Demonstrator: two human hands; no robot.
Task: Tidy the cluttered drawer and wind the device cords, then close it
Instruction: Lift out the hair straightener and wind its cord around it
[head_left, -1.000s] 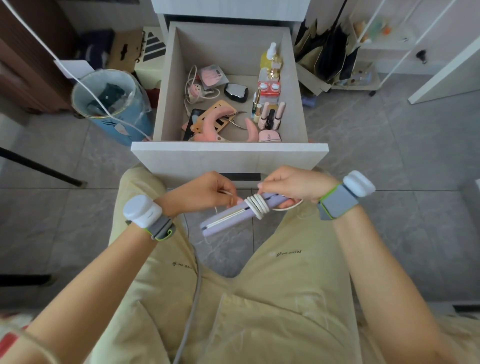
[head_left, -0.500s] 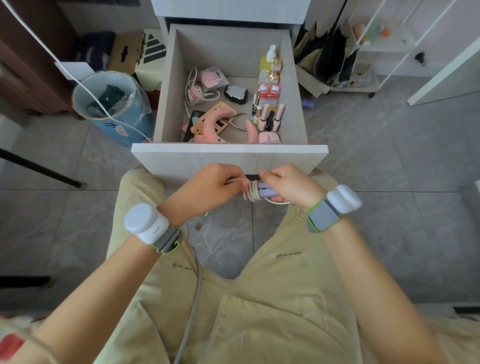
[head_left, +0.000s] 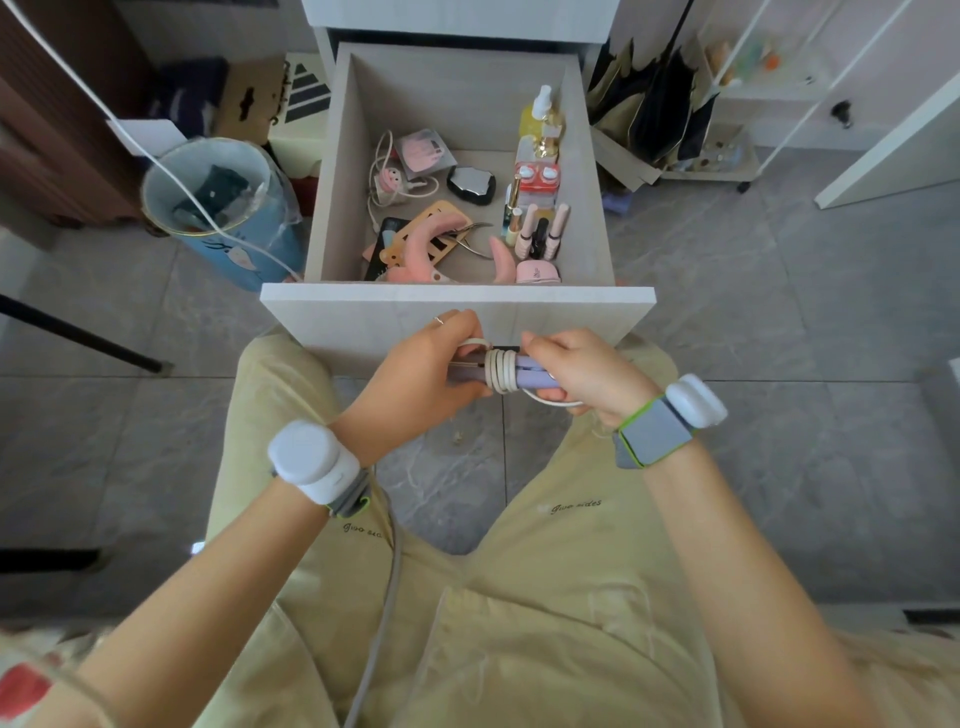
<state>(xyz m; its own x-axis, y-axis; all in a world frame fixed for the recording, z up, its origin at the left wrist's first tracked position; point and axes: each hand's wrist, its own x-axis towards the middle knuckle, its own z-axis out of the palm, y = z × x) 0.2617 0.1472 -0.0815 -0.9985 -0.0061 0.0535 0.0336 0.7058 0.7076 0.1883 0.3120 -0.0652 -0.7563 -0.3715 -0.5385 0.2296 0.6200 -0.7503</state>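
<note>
Closing up now: left hand (head_left: 415, 374) has slid its grip over the purple device (head_left: 535, 378), fingers curled round it, white cord (head_left: 501, 370) coiled mid-frame, right hand (head_left: 587, 371) pinching the other end. One loop left, I'd say. Drawer (head_left: 457, 306) open above, cluttered; grey floor (head_left: 779, 312) around.

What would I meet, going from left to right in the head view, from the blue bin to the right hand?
Blue bin → left hand → white cord, wound round the purple device → right hand.
</note>
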